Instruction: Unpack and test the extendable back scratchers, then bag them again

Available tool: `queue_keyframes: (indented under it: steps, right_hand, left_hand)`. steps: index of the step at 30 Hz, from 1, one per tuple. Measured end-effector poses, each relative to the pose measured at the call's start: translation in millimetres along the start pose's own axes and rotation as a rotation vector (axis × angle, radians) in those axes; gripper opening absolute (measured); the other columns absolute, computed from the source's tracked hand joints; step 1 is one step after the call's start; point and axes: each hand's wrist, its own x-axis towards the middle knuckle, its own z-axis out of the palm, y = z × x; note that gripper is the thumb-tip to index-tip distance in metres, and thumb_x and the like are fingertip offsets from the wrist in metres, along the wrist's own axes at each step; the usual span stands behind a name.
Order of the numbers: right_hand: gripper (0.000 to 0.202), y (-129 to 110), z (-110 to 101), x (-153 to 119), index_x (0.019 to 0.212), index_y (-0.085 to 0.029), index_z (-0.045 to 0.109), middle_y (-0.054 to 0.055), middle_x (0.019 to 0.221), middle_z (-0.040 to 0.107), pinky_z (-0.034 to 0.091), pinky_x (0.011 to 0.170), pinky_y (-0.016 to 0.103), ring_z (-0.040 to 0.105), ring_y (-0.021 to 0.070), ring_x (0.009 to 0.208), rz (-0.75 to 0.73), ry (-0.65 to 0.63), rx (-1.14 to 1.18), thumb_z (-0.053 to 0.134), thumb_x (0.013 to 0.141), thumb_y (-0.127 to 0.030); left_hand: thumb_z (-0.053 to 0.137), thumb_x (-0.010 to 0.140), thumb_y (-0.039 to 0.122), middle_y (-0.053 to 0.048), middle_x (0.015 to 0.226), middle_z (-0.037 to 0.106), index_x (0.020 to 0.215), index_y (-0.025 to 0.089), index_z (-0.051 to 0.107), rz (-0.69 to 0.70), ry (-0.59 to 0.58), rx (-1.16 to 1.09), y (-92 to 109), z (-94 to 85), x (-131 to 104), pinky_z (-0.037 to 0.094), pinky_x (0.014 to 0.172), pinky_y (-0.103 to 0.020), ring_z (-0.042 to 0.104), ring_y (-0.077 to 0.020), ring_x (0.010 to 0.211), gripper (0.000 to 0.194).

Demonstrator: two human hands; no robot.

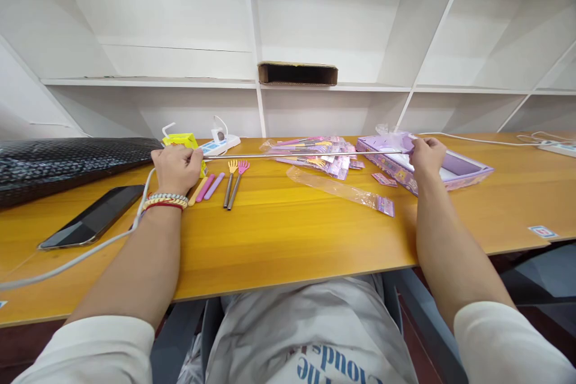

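A thin metal rod [279, 156] stretches level across the table between my hands. My left hand [177, 167] is closed on its left end, beside a yellow box [180, 140]. At the other end, my right hand [426, 156] is closed round the rod's purple part, over the purple tray box [468, 177]. Below the rod lie a yellow hand-shaped scratcher [231, 175] and a pink one [240, 177], next to several coloured handles [213, 186]. Behind the rod is a pile of packaged scratchers [319, 150]. An opened clear wrapper [333, 185] lies in front.
A phone [92, 216] and a white cable [103, 244] are at the left, near a black patterned bag [67, 162]. A power strip [220, 145] stands behind. A small card [384, 180] lies near the tray box. White shelves hold a cardboard box [297, 74].
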Motion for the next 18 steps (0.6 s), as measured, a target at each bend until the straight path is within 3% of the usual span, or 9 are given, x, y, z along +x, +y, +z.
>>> queue_keyframes:
  steps: [3, 8, 12, 16, 18]
  right_hand:
    - [0.016, 1, 5, 3, 0.066, -0.021, 0.04, -0.006, 0.052, 0.044, 0.033, 0.045, 0.026, 0.043, 0.0091, 0.043, 0.144, -0.002, 0.265, 0.053, 0.072, -0.014]
    - [0.015, 0, 3, 2, 0.074, -0.019, 0.045, -0.004, 0.059, 0.051, 0.043, 0.054, 0.026, 0.052, 0.0089, 0.05, 0.255, -0.042, 0.563, 0.055, 0.073, -0.008]
    - [0.016, -4, -1, 1, 0.081, -0.019, 0.049, -0.003, 0.064, 0.053, 0.043, 0.056, 0.027, 0.055, 0.0103, 0.055, 0.315, -0.051, 0.578, 0.048, 0.072, -0.006]
    - [0.008, -3, -4, 6, 0.073, -0.018, 0.046, 0.001, 0.067, 0.053, 0.041, 0.054, 0.028, 0.055, 0.0115, 0.058, 0.375, -0.126, 0.558, 0.038, 0.074, -0.018]
    - [0.013, 0, -5, 8, 0.064, -0.019, 0.04, 0.003, 0.065, 0.051, 0.041, 0.054, 0.029, 0.054, 0.0123, 0.057, 0.28, -0.141, 0.537, 0.034, 0.074, -0.025]
  left_hand:
    - [0.028, 0.089, 0.037, -0.004, 0.078, 0.054, 0.067, 0.015, 0.049, 0.026, 0.013, -0.044, 4, 1.2, 0, 0.021, 0.079, -0.031, 0.042, -0.0169, 0.085, 0.038]
    - [0.031, 0.089, 0.038, -0.005, 0.095, 0.055, 0.087, 0.016, 0.051, 0.024, -0.038, -0.098, 8, 2.3, 2, 0.02, 0.082, -0.032, 0.041, -0.0195, 0.096, 0.03]
    - [0.034, 0.088, 0.037, -0.007, 0.098, 0.058, 0.093, 0.016, 0.05, 0.014, -0.082, -0.149, 8, 7.4, 5, 0.02, 0.085, -0.033, 0.044, -0.0201, 0.098, 0.027]
    - [0.039, 0.087, 0.035, -0.006, 0.102, 0.059, 0.097, 0.015, 0.051, 0.027, -0.125, -0.213, 5, 10.4, 5, 0.019, 0.09, -0.034, 0.046, -0.0193, 0.1, 0.025]
    - [0.043, 0.085, 0.034, -0.006, 0.102, 0.059, 0.1, 0.015, 0.052, 0.049, -0.139, -0.248, 6, 10.2, 5, 0.02, 0.091, -0.034, 0.047, -0.0187, 0.099, 0.026]
